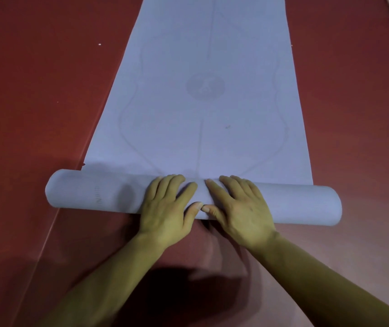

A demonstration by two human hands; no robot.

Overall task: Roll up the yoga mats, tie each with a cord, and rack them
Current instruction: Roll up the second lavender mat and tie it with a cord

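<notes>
Left grip (165,208) and right grip (238,208) lie wide and flat, side by side, with straight fingers pressing the middle of the yoga mat (212,109) where it is rolled and thumbs tip to tip at its near side. The smooth, pale lavender mat forms a thick cylinder there. The rest stretches flat over the dark red floor (23,102), bearing faint curved lines and a round emblem (205,87).

The yoga mat (207,95) looks like smooth, matt pale-lilac foam or rubber with faint printed lines; the dark red floor (35,102) shows a slight satin sheen.
</notes>
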